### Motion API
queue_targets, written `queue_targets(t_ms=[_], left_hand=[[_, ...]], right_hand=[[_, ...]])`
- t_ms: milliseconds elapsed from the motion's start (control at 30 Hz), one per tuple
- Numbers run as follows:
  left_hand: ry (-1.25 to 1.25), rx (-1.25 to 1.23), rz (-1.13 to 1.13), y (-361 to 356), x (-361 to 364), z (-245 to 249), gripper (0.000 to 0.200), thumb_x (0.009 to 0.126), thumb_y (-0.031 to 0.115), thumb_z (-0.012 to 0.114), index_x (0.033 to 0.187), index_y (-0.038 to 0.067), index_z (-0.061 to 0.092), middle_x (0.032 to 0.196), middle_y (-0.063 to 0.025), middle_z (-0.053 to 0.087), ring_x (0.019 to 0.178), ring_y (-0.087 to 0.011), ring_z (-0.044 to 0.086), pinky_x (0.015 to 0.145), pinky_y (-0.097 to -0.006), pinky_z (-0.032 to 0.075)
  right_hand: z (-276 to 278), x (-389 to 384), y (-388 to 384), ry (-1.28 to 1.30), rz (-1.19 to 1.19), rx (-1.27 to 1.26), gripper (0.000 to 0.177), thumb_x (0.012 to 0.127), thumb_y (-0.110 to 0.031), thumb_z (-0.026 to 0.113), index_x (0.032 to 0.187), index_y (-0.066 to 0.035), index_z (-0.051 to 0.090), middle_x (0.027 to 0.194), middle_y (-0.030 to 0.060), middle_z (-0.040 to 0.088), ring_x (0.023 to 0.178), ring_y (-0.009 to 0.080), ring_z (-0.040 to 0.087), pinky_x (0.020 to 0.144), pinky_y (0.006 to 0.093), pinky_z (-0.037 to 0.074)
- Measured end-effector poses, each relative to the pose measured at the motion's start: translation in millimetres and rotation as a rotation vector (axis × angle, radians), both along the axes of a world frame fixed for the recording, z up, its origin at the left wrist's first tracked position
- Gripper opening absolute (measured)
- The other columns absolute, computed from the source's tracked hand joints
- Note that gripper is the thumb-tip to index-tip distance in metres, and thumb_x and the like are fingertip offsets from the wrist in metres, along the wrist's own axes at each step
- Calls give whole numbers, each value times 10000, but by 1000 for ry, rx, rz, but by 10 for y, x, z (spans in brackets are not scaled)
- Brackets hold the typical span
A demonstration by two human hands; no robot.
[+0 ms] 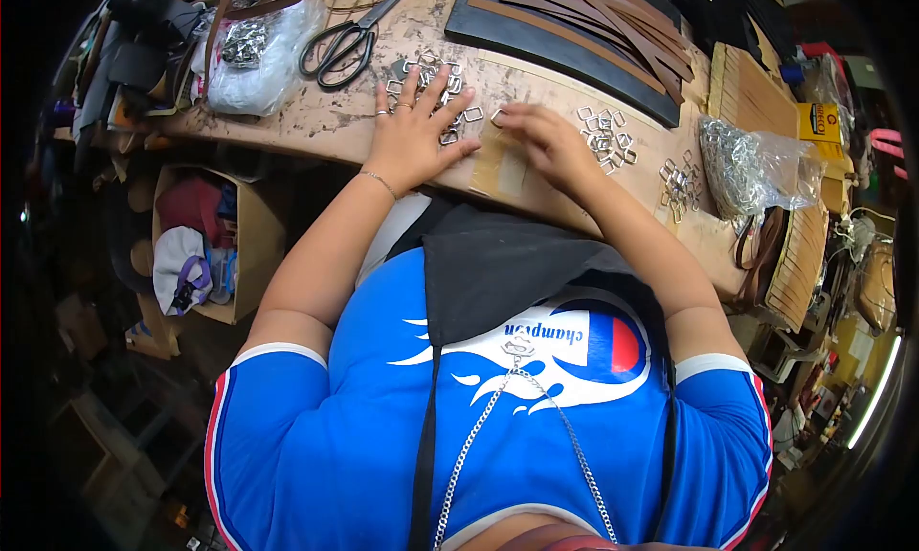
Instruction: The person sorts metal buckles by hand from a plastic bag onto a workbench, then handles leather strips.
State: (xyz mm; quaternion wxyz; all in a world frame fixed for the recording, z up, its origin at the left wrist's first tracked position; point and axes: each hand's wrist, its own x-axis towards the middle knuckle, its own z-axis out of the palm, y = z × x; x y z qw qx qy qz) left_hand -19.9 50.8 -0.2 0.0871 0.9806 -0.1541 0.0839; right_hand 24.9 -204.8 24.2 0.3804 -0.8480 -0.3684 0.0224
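Note:
My left hand (pixel 416 134) lies palm down with fingers spread over a pile of silver rectangular metal rings (pixel 450 77) on the worktable (pixel 325 130). Several rings show between and around its fingers. To its right, my right hand (pixel 548 147) is bent low over the tabletop, its fingers close together. A single metal ring (pixel 498 117) is at its fingertips; the thumb is mostly hidden. Just right of that hand lies a second group of rings (pixel 605 137). A third group of smaller-looking rings (pixel 680 185) sits farther right.
Black-handled scissors (pixel 337 53) and a plastic bag (pixel 258 82) lie at the left. Brown leather strips (pixel 593 24) rest on a black board (pixel 536 48). A bag of metal rings (pixel 737 168) stands at right. Below the table's left side is a cardboard box (pixel 258 254).

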Motion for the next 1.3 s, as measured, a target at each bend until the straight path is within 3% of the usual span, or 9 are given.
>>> queue_targets(t_ms=[100,133,300,400,567,667,867,1100,1300], left_hand=[[58,51,-57,59,42,52,670,969,635,497,1564,341,406,1677,-33,271,1542,-364,200,1199,-665,132],[-46,-10,1,138,117,-49,642,993,605,473,1567,325,405,1680,-33,264,1541,-366,203,1208,-648,123],[-437,-264,238,685,397,-139,474,1068,431,445,1492,230,515,1601,-86,400,1497,-409,269,1211,-600,144],[-423,-224,287,818,380,-258,411,1043,390,510,1406,214,590,1540,-69,472,1477,-384,307,1215,-558,191],[-388,-263,245,753,449,-211,368,1029,367,534,1338,195,636,1508,-68,508,1455,-381,346,1207,-538,231],[-365,-239,256,733,442,-204,353,1019,367,550,1300,185,662,1491,-70,525,1448,-371,361,1207,-525,241],[-388,-236,269,755,441,-188,337,1010,375,565,1229,160,704,1459,-85,549,1436,-371,374,1204,-514,251],[-381,-257,255,747,447,-193,326,1001,381,580,1190,154,718,1448,-90,555,1426,-373,382,1205,-522,245],[-384,-252,243,739,457,-189,321,996,388,586,1152,148,731,1449,-83,559,1420,-373,388,1198,-524,252]], right_hand=[[69,138,33,-64,-160,-146,275,911,-64,666,1182,-85,714,1076,128,681,1058,337,646,929,399,527],[36,145,81,-34,-131,-173,246,915,-85,671,1154,-100,727,1014,120,651,990,330,624,876,398,522],[-56,39,287,-309,21,-222,265,867,-112,660,1124,-135,722,1015,69,622,961,293,595,864,385,527],[37,-28,224,-276,80,-351,252,887,-97,662,1131,-103,724,1026,65,632,982,283,591,865,373,519],[209,-152,-72,-226,237,-391,135,875,-157,703,990,-86,700,965,74,618,915,294,595,811,391,518],[224,-53,87,-249,189,-318,139,871,-202,722,925,-84,675,939,84,612,908,303,601,788,410,514],[48,109,656,-287,86,-218,155,860,-212,724,925,-77,684,885,100,617,880,322,616,777,436,516],[-5,39,403,-151,6,-172,127,814,-159,743,887,-66,698,872,107,622,881,334,622,788,438,520],[330,35,256,-138,69,-409,133,828,-168,736,908,-65,713,888,98,635,880,330,623,793,430,521]])
